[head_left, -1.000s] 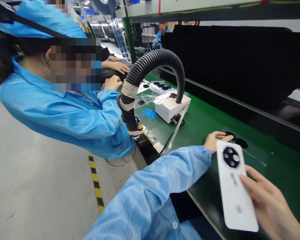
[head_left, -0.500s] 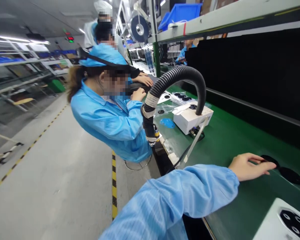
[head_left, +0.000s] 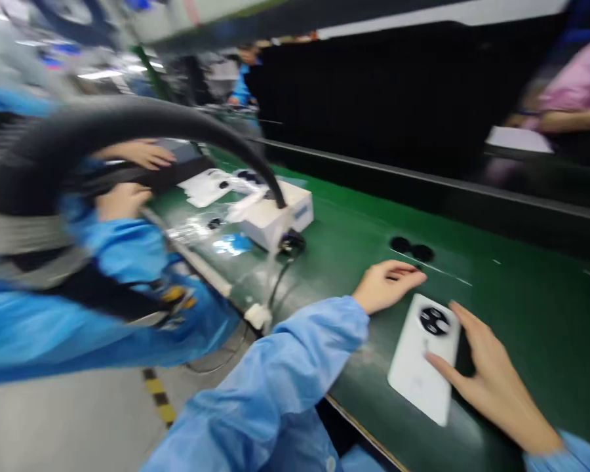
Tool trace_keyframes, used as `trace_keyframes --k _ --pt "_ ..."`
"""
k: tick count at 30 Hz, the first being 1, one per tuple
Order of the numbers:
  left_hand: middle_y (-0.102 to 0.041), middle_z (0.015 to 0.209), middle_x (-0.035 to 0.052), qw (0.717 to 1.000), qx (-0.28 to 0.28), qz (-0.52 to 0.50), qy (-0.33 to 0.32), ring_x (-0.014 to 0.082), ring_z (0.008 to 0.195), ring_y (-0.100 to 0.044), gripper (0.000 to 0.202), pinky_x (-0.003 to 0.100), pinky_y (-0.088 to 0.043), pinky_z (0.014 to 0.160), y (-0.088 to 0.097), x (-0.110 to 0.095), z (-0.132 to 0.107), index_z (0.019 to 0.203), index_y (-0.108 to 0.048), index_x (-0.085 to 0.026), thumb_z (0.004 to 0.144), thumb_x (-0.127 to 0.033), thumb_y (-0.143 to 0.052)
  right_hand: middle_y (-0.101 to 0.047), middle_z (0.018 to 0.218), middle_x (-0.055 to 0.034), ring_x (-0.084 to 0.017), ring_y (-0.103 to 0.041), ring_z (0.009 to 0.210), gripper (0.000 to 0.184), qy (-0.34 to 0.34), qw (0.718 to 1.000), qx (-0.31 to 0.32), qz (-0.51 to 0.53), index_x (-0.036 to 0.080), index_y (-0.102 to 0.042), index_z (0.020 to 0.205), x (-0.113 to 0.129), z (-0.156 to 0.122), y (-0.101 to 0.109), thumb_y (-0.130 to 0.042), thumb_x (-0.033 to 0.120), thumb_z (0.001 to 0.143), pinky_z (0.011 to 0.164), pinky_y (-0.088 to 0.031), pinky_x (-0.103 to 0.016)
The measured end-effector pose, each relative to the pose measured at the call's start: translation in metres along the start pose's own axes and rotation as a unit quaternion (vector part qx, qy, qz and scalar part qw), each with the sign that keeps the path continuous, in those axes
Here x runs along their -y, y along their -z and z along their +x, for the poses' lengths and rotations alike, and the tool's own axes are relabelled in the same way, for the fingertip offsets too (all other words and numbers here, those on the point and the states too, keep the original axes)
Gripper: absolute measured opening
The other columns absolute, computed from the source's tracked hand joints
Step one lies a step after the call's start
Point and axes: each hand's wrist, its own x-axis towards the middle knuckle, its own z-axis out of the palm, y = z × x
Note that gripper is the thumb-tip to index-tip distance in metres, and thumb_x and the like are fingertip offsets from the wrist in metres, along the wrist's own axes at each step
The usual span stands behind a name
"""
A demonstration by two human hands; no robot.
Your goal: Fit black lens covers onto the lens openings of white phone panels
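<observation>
No legible text was recorded. A small blue label [head_left: 301,212] at the 3 o'clock side of the white box [head_left: 263,226] was too blurred to read. The white phone back cover [head_left: 408,373] apparently bore no readable marking.

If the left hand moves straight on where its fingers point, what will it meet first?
Likely nothing: past the fingertips of the left hand, the green bench mat looks free as far as the picture shows. The round black discs sit just off that line, but blur makes depth unclear.
</observation>
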Motion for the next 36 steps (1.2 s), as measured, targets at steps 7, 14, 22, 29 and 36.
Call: trace_keyframes --k 7,14,22,29,36 --pt "-0.063 0.109 0.0076 0.990 0.062 0.117 -0.050 0.0160 0.092 -0.063 0.027 0.032 -0.055 0.083 0.008 0.005 -0.018 0.103 -0.065 -0.017 0.079 -0.028 -0.069 -0.035 0.153 -0.0154 -0.027 -0.031 0.142 0.089 -0.018 0.995 0.100 -0.001 0.019 -0.011 0.152 0.013 0.004 0.012 -0.060 0.051 0.085 0.118 -0.022 -0.053" --pt "-0.061 0.109 0.0050 0.951 0.092 0.261 -0.136 0.0176 0.099 -0.063 0.033 0.033 -0.058 0.085 0.003 0.006 -0.036 0.117 -0.060 -0.022 0.084 -0.024 -0.066 -0.036 0.153 -0.0125 -0.023 -0.030 0.143 0.094 -0.020 0.991 0.127 0.039 0.017 -0.009 0.152 0.014 -0.009 0.021 -0.063 0.052 0.084 0.120 -0.018 -0.050" --pt "-0.062 0.111 0.0045 0.940 0.107 0.301 -0.115 0.0199 0.098 -0.062 0.038 0.036 -0.058 0.083 0.002 0.001 -0.041 0.120 -0.060 -0.025 0.083 -0.018 -0.068 -0.033 0.155 -0.0060 -0.017 -0.023 0.145 0.090 -0.023 0.987 0.155 0.025 0.010 -0.013 0.152 0.018 -0.008 0.029 -0.057 0.055 0.087 0.123 -0.006 -0.035" --pt "-0.063 0.113 0.0037 0.938 0.106 0.311 -0.107 0.0221 0.100 -0.062 0.040 0.038 -0.059 0.082 0.003 -0.003 -0.041 0.120 -0.061 -0.027 0.081 -0.018 -0.069 -0.037 0.153 -0.0086 -0.022 -0.029 0.143 0.086 -0.012 0.988 0.153 0.030 0.007 -0.014 0.152 0.017 -0.008 0.030 -0.054 0.052 0.090 0.123 -0.012 -0.039" --pt "-0.062 0.114 0.0036 0.936 0.096 0.321 -0.106 0.0226 0.100 -0.062 0.040 0.038 -0.059 0.081 0.005 -0.005 -0.042 0.121 -0.060 -0.028 0.082 -0.019 -0.068 -0.035 0.154 -0.0057 -0.021 -0.027 0.144 0.085 -0.016 0.986 0.164 0.030 0.008 -0.015 0.152 0.018 -0.008 0.031 -0.053 0.053 0.091 0.123 -0.010 -0.039"
